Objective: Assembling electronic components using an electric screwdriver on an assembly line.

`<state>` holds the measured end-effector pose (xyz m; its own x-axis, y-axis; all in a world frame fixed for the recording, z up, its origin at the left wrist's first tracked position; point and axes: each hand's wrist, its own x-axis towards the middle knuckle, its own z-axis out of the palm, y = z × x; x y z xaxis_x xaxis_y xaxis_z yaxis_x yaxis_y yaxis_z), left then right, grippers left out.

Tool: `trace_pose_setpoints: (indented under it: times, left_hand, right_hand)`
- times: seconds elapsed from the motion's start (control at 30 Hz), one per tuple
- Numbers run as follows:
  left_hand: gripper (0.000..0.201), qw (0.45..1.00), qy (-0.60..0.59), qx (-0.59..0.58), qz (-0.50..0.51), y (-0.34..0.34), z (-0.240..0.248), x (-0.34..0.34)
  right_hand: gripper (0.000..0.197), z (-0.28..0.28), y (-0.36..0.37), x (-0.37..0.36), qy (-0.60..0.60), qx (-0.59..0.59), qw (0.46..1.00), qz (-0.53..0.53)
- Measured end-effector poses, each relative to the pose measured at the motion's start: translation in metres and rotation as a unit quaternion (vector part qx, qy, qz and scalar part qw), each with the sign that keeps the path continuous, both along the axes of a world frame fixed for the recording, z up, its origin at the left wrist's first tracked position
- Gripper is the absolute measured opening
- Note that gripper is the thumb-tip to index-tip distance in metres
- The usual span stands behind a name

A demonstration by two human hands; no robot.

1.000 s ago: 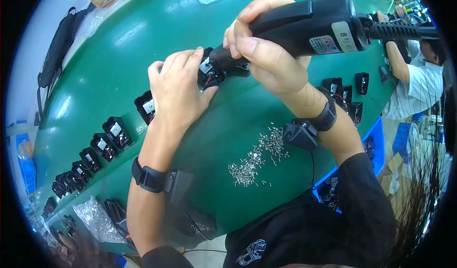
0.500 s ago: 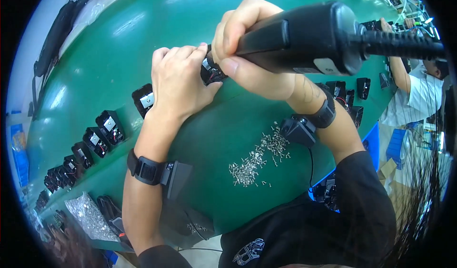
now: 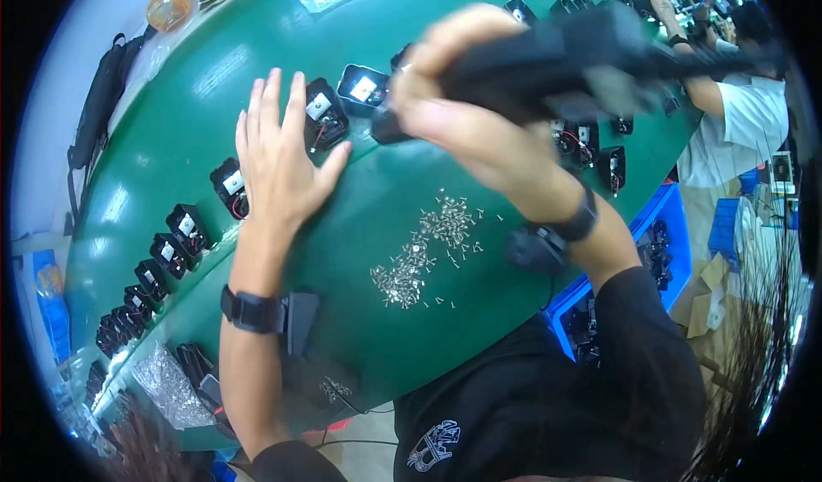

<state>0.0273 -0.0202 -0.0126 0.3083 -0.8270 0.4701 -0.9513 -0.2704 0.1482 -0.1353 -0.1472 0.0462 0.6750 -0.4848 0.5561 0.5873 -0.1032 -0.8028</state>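
My right hand is wrapped round a black corded electric screwdriver, blurred by motion; its tip is hidden. My left hand lies with its fingers stretched out and holds nothing. Just right of its fingers is an open black housing with a white part and thin wires inside. A second housing, with a bright part in it, stands between my hands. Small silver screws lie in a loose heap on the green table, nearer to me.
A row of similar black housings runs along the left. More housings stand at the right, above a blue bin. A clear bag of screws lies at the lower left. A co-worker is at the far right.
My left hand has moved left off a housing, and its fingers have straightened. My right hand still grips the screwdriver, now blurred. The view has shifted, showing more of the blue bin.
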Motion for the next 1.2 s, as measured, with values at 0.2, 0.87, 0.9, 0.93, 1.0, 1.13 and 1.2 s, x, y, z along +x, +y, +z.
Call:
trace_pose_setpoints:
  times: [0.2,0.87,0.9,0.93,1.0,1.13,1.2]
  left_hand:
    - [0.029,0.962,0.146,0.054,-0.225,0.01,0.007,-0.075]
    - [0.02,0.563,0.817,-0.116,-0.05,0.007,0.025,-0.107]
    - [0.022,0.558,0.822,-0.109,-0.039,0.011,0.024,-0.106]
    - [0.022,0.559,0.821,-0.11,-0.034,0.015,0.022,-0.106]
    - [0.023,0.531,0.838,-0.116,-0.059,0.013,0.023,-0.111]
    - [0.023,0.521,0.846,-0.108,-0.038,0.012,0.027,-0.114]
    - [0.024,0.523,0.845,-0.106,-0.035,0.013,0.025,-0.114]
  right_hand:
    - [0.028,0.028,0.002,-0.085,-0.023,0.014,1.0,0.013]
    - [0.031,0.043,0.0,-0.115,-0.14,-0.047,0.988,0.044]
    - [0.031,0.041,-0.001,-0.112,-0.141,-0.052,0.987,0.06]
    - [0.031,0.038,0.001,-0.11,-0.142,-0.048,0.987,0.063]
    - [0.031,0.041,0.001,-0.111,-0.134,-0.048,0.987,0.08]
    - [0.031,0.04,0.003,-0.107,-0.13,-0.036,0.987,0.089]
    - [0.03,0.037,0.004,-0.103,-0.143,-0.032,0.986,0.084]
